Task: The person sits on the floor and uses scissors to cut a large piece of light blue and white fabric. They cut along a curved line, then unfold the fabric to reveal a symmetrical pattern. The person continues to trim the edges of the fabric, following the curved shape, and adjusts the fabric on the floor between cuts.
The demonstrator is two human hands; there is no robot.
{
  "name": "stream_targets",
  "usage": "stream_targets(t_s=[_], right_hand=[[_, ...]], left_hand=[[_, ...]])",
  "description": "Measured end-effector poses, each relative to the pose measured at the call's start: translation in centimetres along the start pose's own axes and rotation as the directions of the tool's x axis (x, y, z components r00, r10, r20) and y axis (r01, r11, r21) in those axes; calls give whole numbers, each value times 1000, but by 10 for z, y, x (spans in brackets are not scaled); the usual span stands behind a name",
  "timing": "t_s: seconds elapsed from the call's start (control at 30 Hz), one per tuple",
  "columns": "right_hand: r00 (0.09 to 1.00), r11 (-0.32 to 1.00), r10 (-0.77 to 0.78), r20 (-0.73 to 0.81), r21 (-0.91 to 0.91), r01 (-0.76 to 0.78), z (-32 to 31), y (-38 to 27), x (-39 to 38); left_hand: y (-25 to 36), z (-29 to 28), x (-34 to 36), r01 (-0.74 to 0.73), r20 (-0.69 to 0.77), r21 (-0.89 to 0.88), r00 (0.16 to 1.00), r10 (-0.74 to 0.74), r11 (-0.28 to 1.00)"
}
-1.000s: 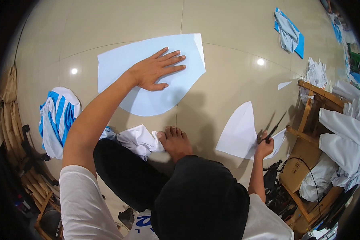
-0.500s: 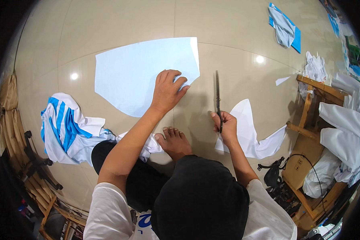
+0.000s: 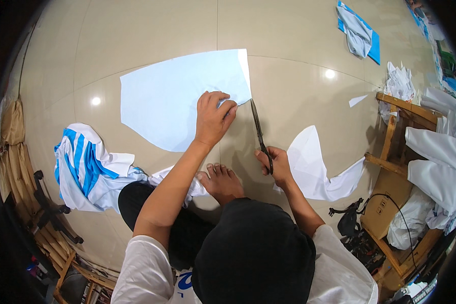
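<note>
A large light blue cloth panel [image 3: 162, 101] with a white strip along its right edge lies flat on the tiled floor. My left hand [image 3: 214, 116] rests at its lower right, with curled fingers and thumb gripping the edge, where the cloth is slightly puckered. In my right hand [image 3: 276, 164] is a pair of dark scissors [image 3: 258, 124]. Their tips point up and touch the panel's right corner; the blades look nearly closed. Beside my right hand lies a curved white cloth offcut [image 3: 309, 164].
A heap of blue-and-white striped cloth [image 3: 83, 162] lies at the left. My bare foot [image 3: 220, 182] is just below the panel. On the right stands a wooden frame [image 3: 410, 110] draped with white cloth, with a cardboard box [image 3: 385, 202]. Folded blue-grey cloth [image 3: 358, 38] lies farther off.
My right hand has brought the scissors left and tilted them, so the tips now meet the panel's right corner. My left hand stays at the cloth edge.
</note>
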State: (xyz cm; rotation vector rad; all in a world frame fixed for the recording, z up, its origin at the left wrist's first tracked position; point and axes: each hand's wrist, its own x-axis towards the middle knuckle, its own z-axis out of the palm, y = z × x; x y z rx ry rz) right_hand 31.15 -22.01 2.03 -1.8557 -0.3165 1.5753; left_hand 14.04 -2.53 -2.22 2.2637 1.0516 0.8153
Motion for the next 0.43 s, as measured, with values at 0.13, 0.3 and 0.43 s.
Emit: stream_targets(t_s=[0.13,0.3,0.43], right_hand=[[999,1000,-17,45,19,16,3,-7,12],[999,997,-26,42,79,22,7,-20,21],[999,996,-29,39,83,26,8,-25,22]], left_hand=[[0,-1,1,-10,-8,-4,1000,10,1000],[0,-1,1,-14,-15,-7,1000,14,1000],[1,-3,1,-7,1,-19,1000,8,1000]])
